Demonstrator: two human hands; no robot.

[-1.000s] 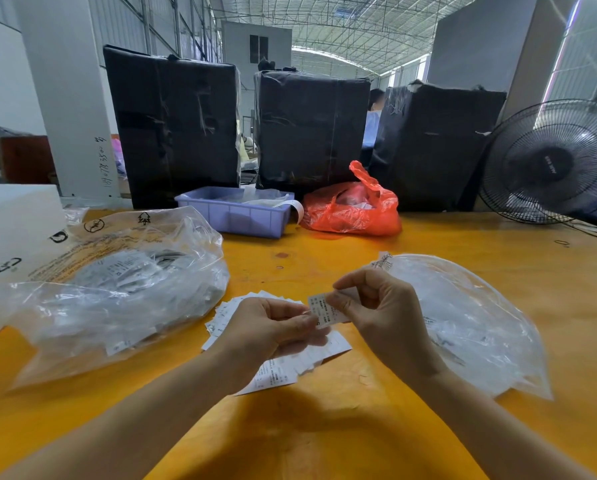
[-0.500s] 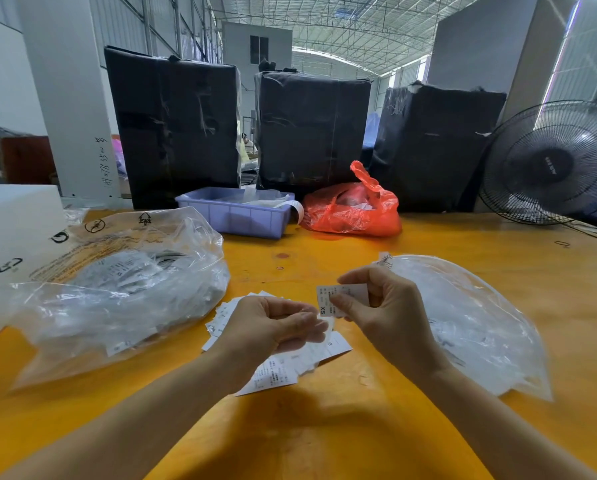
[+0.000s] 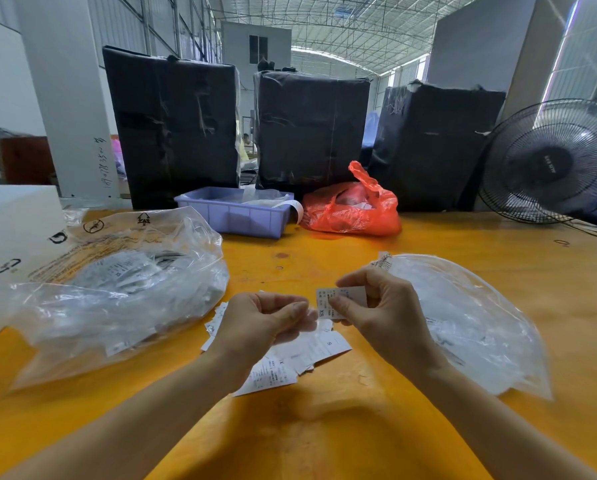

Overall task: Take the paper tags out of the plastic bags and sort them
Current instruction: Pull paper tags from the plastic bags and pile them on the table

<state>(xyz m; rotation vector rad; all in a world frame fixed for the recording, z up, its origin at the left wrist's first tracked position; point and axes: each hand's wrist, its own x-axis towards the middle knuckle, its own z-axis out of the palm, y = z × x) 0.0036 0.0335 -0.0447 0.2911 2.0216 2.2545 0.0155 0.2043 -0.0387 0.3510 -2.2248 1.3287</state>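
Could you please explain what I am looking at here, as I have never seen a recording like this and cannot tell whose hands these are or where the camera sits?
There is no machine: a person wears a wide-angle camera on the head, looking forward and down, so the two bare arms are the wearer's own. The right hand pinches a small paper tag marked XS. The left hand has its fingers curled beside it; whether it holds anything I cannot tell. Under the hands, loose tags lie in a pile on the yellow table. A clear plastic bag holding more tags lies on the left, another clear bag on the right. Farther back are a purple tray, a red bag, black wrapped bundles and a fan.
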